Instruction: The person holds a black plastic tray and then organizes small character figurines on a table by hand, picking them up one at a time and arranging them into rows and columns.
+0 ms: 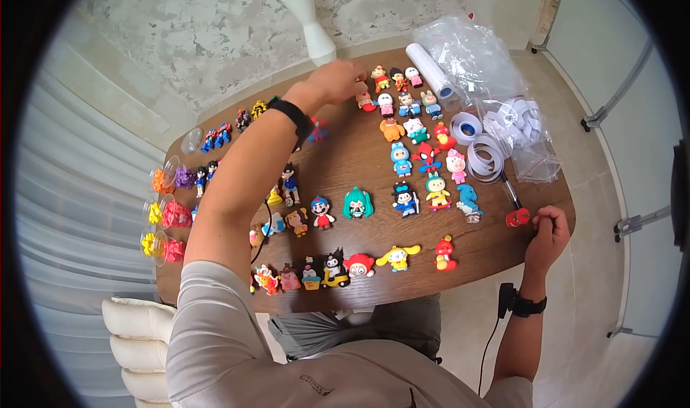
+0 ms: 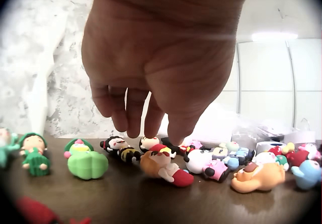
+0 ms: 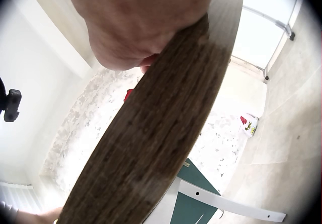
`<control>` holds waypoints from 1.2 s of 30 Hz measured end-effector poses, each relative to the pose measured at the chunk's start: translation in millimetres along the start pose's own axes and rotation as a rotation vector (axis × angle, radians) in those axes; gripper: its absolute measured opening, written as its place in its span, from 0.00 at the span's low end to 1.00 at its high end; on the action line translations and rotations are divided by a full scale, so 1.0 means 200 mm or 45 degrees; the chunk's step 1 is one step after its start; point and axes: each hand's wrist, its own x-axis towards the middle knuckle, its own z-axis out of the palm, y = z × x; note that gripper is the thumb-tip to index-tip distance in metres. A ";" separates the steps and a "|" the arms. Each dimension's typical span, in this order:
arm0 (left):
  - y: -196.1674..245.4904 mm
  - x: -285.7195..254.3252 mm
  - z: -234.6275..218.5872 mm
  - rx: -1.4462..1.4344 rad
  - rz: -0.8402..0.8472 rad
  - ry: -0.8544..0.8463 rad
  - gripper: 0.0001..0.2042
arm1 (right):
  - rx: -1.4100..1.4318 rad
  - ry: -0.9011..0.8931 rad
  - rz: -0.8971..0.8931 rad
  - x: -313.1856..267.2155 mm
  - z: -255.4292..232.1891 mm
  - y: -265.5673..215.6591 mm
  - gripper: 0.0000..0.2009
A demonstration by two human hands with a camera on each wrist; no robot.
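Note:
My left hand (image 1: 338,81) reaches over the back of the table beside a figurine with a red tail (image 1: 366,101). In the left wrist view the hand (image 2: 161,58) hangs with its fingers pointing down, fingertips just above or behind the red-tailed figurine (image 2: 168,169); nothing is visibly gripped. An orange figurine (image 2: 259,176) and a green one (image 2: 88,163) lie to either side. My right hand (image 1: 548,239), fingers loosely curled, rests at the table's right edge near a red round object (image 1: 517,217). The right wrist view shows this hand (image 3: 146,27) partly hidden by the tabletop edge (image 3: 151,118).
Rows of small figurines cover the table (image 1: 345,156). White tape rolls (image 1: 486,158), a white roll (image 1: 430,70) and clear plastic bags (image 1: 474,45) lie at the right. Clear cups with coloured pieces (image 1: 175,214) stand at the left. A cable (image 1: 264,228) hangs by my left arm.

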 end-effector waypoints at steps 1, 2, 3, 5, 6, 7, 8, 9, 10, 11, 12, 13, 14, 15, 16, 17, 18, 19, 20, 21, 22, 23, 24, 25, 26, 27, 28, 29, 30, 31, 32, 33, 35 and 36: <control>-0.01 -0.01 -0.03 -0.049 -0.087 0.002 0.21 | 0.000 0.000 0.004 0.00 0.00 0.00 0.08; -0.04 -0.02 -0.06 -0.097 -0.174 0.005 0.21 | -0.003 0.006 0.009 -0.01 0.00 0.00 0.08; -0.12 0.00 -0.05 -0.060 -0.204 0.017 0.23 | -0.003 0.012 0.011 -0.01 0.00 0.00 0.08; -0.31 0.03 0.04 0.017 -0.266 0.049 0.27 | -0.003 0.019 0.011 -0.01 0.00 0.00 0.08; -0.33 0.01 0.06 0.057 -0.255 0.027 0.29 | -0.003 0.020 0.011 -0.01 0.00 0.00 0.08; -0.34 -0.01 0.08 0.098 -0.243 0.004 0.30 | -0.003 0.022 0.011 0.00 0.00 0.00 0.08; -0.34 -0.02 0.09 0.139 -0.230 -0.021 0.32 | -0.004 0.022 0.015 0.00 0.00 0.00 0.08; -0.35 -0.03 0.11 0.140 -0.209 -0.044 0.34 | -0.006 0.022 0.020 0.00 0.00 0.01 0.08; -0.35 -0.03 0.12 0.139 -0.188 -0.070 0.36 | -0.012 0.021 0.028 0.00 0.00 0.01 0.08; -0.35 -0.03 0.14 0.136 -0.167 -0.099 0.38 | -0.008 0.018 0.024 -0.01 0.00 0.01 0.08; -0.34 -0.03 0.15 0.133 -0.172 -0.093 0.38 | -0.006 0.015 0.020 0.00 0.00 0.01 0.08; -0.33 -0.02 0.17 0.129 -0.177 -0.088 0.37 | -0.005 0.012 0.016 0.00 0.00 0.00 0.08; -0.33 -0.02 0.18 0.126 -0.183 -0.080 0.36 | -0.001 0.014 0.013 -0.01 -0.01 0.01 0.08; -0.33 -0.01 0.18 0.122 -0.193 -0.087 0.36 | 0.005 0.016 0.008 -0.01 0.00 0.01 0.08; -0.33 0.00 0.19 0.119 -0.206 -0.092 0.35 | 0.014 0.017 0.002 0.00 0.00 0.01 0.08; -0.32 -0.01 0.18 0.116 -0.221 -0.097 0.34 | 0.004 0.016 0.002 0.00 0.00 0.01 0.08; -0.31 -0.02 0.17 0.149 -0.230 -0.085 0.34 | -0.007 0.015 0.004 0.00 0.00 0.01 0.08; -0.29 -0.03 0.16 0.181 -0.237 -0.074 0.33 | -0.018 0.014 0.006 0.00 0.00 0.01 0.08; -0.27 -0.05 0.15 0.213 -0.243 -0.065 0.32 | -0.007 0.011 0.006 0.00 0.00 0.01 0.08; -0.25 -0.07 0.14 0.227 -0.233 -0.036 0.31 | 0.005 0.011 0.007 0.00 0.00 0.01 0.08; -0.23 -0.09 0.13 0.243 -0.221 -0.009 0.30 | 0.018 0.014 0.009 0.00 0.00 0.01 0.08; -0.21 -0.11 0.12 0.262 -0.209 0.017 0.29 | 0.009 0.017 0.005 0.00 0.00 0.01 0.08; -0.14 -0.17 0.10 0.215 -0.152 0.045 0.28 | 0.002 0.018 0.002 0.00 0.00 0.01 0.08; -0.07 -0.23 0.08 0.170 -0.097 0.074 0.27 | -0.004 0.019 -0.003 0.00 0.00 0.01 0.08; 0.00 -0.29 0.07 0.124 -0.043 0.104 0.26 | -0.006 0.019 0.005 0.00 0.00 0.02 0.08; 0.04 -0.33 0.10 0.111 0.041 0.150 0.24 | -0.009 0.015 0.010 0.00 0.00 0.02 0.08; 0.07 -0.36 0.13 0.088 0.092 0.111 0.26 | -0.011 0.010 0.013 0.00 0.00 0.01 0.08; 0.13 -0.39 0.13 0.066 0.098 0.056 0.26 | -0.012 0.008 0.021 0.00 0.00 0.02 0.08; 0.18 -0.41 0.13 0.042 0.106 0.002 0.26 | -0.015 0.007 0.027 0.00 -0.01 0.02 0.08; 0.21 -0.42 0.14 0.058 0.088 -0.014 0.27 | -0.019 0.010 0.031 0.00 -0.01 0.03 0.08; 0.24 -0.42 0.16 0.073 0.075 -0.030 0.29 | -0.002 0.012 0.019 0.00 0.00 0.03 0.08; 0.26 -0.41 0.17 0.088 0.065 -0.047 0.31 | 0.014 0.017 0.007 0.00 0.00 0.02 0.08; 0.26 -0.39 0.18 0.084 0.065 -0.028 0.32 | 0.032 0.028 0.003 0.00 0.00 0.03 0.08; 0.27 -0.39 0.18 0.083 0.063 -0.019 0.32 | 0.036 0.030 0.010 0.00 0.00 0.03 0.08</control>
